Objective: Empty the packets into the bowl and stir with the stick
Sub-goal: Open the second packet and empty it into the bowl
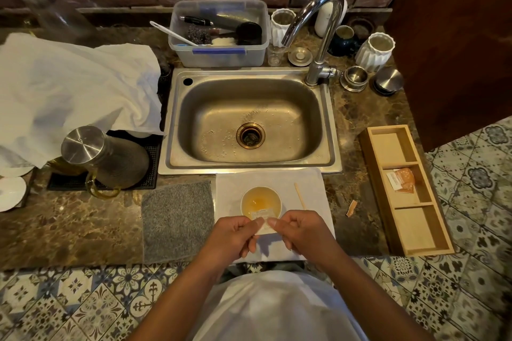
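Brown marbled surface (83, 219) by a steel sink: left hand (235, 232) and right hand (299, 230) pinch a small white paper packet (263, 223) between them — just nearer than the small white bowl of amber liquid (260, 202), thin wooden stick (299, 196) lying rightward.

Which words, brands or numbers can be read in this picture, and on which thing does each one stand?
No text can be read.
White packet, held by the left hand and right hand over the bowl: faint print lines, too blurred to read.
Packets in the wooden tray: a white one and an orange one, print too small to read.
Pump bottle behind the faucet: faint marks, unreadable.
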Demonstrator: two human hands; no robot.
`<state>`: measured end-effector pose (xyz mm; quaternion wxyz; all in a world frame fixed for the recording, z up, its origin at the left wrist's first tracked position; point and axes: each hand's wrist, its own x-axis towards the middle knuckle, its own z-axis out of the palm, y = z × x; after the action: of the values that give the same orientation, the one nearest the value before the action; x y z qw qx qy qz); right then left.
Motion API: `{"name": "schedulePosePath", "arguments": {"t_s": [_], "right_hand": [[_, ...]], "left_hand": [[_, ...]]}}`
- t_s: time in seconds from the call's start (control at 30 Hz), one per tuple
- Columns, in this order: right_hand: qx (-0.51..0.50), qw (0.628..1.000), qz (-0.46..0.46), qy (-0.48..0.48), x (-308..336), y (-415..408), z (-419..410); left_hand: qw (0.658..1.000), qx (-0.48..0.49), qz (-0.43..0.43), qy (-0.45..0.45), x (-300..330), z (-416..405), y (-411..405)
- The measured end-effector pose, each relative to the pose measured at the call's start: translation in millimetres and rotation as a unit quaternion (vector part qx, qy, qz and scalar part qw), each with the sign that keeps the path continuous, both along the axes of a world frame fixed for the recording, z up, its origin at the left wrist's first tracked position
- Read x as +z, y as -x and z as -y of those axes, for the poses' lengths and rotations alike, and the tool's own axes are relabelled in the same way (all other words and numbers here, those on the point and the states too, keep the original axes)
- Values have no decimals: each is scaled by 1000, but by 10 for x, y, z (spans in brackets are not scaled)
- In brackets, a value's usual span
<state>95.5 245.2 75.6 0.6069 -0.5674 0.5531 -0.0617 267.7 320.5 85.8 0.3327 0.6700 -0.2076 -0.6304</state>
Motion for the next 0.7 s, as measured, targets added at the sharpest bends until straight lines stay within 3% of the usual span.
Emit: {"name": "schedulePosePath", "arguments": {"t_s": [0.43, 0.7], "right_hand": [[-13, 999, 7, -50, 84, 4, 24], [-29, 992, 41, -113, 167, 17, 8]], "left_hand": [[999, -27, 29, 23, -5, -24, 9], [998, 15, -43, -39, 12, -1, 29]]}}
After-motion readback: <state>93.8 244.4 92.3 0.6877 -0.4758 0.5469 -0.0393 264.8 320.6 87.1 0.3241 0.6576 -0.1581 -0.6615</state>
